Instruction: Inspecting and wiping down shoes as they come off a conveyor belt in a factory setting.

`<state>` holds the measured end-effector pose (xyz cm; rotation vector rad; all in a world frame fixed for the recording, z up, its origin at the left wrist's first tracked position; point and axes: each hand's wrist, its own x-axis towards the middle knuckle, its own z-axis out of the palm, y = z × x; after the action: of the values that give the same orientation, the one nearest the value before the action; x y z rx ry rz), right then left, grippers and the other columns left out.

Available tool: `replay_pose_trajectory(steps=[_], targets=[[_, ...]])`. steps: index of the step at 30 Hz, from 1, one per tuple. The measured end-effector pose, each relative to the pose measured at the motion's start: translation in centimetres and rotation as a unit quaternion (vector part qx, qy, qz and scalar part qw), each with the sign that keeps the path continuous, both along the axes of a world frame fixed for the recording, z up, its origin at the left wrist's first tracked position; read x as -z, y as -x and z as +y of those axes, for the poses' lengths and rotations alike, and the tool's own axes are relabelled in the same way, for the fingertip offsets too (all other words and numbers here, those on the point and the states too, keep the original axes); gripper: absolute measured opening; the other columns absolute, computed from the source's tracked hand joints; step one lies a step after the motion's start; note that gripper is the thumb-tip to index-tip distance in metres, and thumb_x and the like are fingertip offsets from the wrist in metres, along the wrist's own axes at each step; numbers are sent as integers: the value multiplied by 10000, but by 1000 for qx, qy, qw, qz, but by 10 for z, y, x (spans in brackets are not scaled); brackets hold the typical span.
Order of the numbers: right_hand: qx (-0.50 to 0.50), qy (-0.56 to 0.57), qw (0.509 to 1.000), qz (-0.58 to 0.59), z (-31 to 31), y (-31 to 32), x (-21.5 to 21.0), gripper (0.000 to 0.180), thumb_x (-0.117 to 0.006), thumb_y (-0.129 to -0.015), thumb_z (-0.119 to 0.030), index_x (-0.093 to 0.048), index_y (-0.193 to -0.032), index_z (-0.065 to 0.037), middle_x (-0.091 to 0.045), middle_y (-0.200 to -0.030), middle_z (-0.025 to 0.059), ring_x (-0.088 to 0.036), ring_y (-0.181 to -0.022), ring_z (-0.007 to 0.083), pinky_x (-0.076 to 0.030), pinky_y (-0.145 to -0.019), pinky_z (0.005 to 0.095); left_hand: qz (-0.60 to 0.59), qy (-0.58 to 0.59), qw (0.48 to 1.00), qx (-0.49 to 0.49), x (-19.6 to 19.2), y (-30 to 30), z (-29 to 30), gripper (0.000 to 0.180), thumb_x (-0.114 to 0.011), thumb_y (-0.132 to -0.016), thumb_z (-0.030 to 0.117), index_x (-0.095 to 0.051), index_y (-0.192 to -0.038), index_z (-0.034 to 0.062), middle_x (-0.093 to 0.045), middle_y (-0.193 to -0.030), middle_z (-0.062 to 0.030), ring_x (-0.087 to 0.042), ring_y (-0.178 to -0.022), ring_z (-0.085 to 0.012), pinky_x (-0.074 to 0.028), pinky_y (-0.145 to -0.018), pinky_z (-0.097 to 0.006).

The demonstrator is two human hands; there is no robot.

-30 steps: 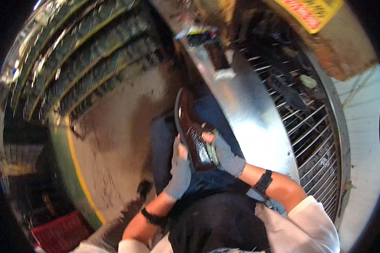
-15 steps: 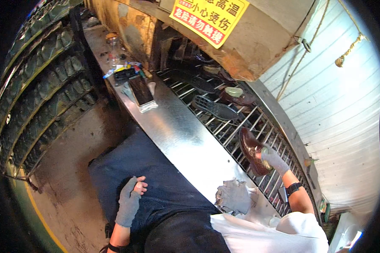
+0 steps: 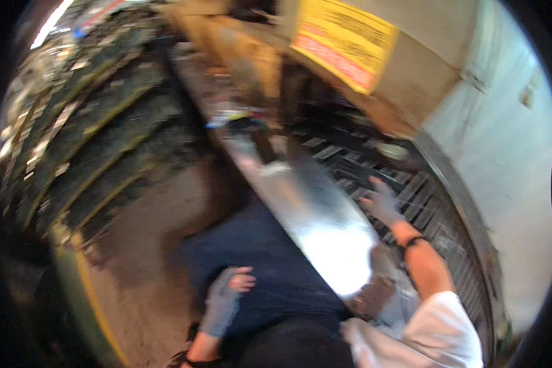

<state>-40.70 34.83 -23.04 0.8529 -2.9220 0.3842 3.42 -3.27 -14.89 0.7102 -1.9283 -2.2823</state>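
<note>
The picture is blurred by motion. My right hand (image 3: 381,205), in a grey glove with a black wristband, reaches out over the wire grid (image 3: 432,202) with its fingers spread and nothing in it. My left hand (image 3: 227,294), also gloved in grey, rests empty on the dark blue apron (image 3: 270,264) over my lap. A shiny metal ledge (image 3: 325,233) runs between my two hands. Dark shapes (image 3: 356,172) lie on the grid beyond my right hand; I cannot tell what they are.
A big machine housing with a yellow and red sign (image 3: 343,43) stands over the grid. Long dark racks (image 3: 86,141) fill the left side. A yellow line (image 3: 86,294) runs along the concrete floor. Small items (image 3: 245,119) sit on the ledge's far end.
My right hand carried a brown shoe from my lap to the grid and now has nothing in it. My left hand dropped to the apron. My head turned right.
</note>
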Motion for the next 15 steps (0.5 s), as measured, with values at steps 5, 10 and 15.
replay_pose_trajectory(steps=[5, 10, 15], targets=[[73, 98, 990, -63, -4, -27, -74, 300, -634, -1034, -250, -766, -1019, 19, -754, -966, 257, -728, -920, 429, -540, -799, 522, 54, -72, 996, 7, 20, -1, 13, 444, -559, -1136, 313, -599, -1458, 10, -695, -1312, -137, -674, -1165, -197, -551, -1047, -371], [-52, 263, 926, -267, -50, -97, -180, 573, -573, -1086, -471, -691, -808, 16, -725, -749, 143, -705, -620, 290, -527, -556, 401, 119, 89, 983, 109, -16, 53, 37, 678, -695, -1051, 335, -433, -1620, 74, -627, -1459, -135, -648, -1241, -240, -511, -1098, -393], [-67, 400, 669, -623, -124, -138, -204, 613, -643, -1024, -557, -659, -1149, 43, -691, -772, 132, -706, -639, 255, -612, -582, 386, 163, 135, 954, 211, -67, 100, 82, 809, -777, -974, 426, -425, -1611, 70, -663, -1359, -143, -634, -1160, -224, -492, -1048, -363]])
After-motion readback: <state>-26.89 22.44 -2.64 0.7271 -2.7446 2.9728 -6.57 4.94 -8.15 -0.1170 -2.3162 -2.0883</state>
